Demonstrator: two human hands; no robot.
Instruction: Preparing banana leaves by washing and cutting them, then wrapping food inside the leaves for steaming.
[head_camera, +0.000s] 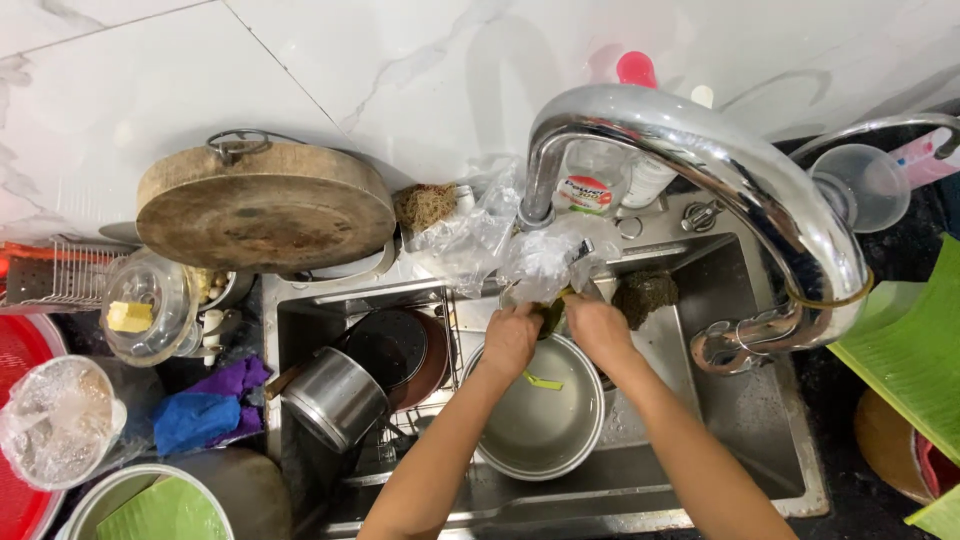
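Over the steel sink (740, 420), my left hand (512, 338) and my right hand (598, 328) meet at the far rim of a round steel bowl (540, 425). Between them they grip a small dark green thing (552, 312), mostly hidden by the fingers. A crumpled clear plastic bag (540, 258) lies just beyond the hands. A yellow-green scrap (543, 381) lies inside the bowl. The big chrome tap (700, 150) arches over the right side.
A steel pot (335, 398) and a dark pan (395, 345) sit in the sink's left part. A round wooden chopping board (265, 208) stands at the back left. Blue and purple cloths (205, 410), a dark scrubber (645, 295), soap bottles (585, 185) and green leaves (915, 350) surround the sink.
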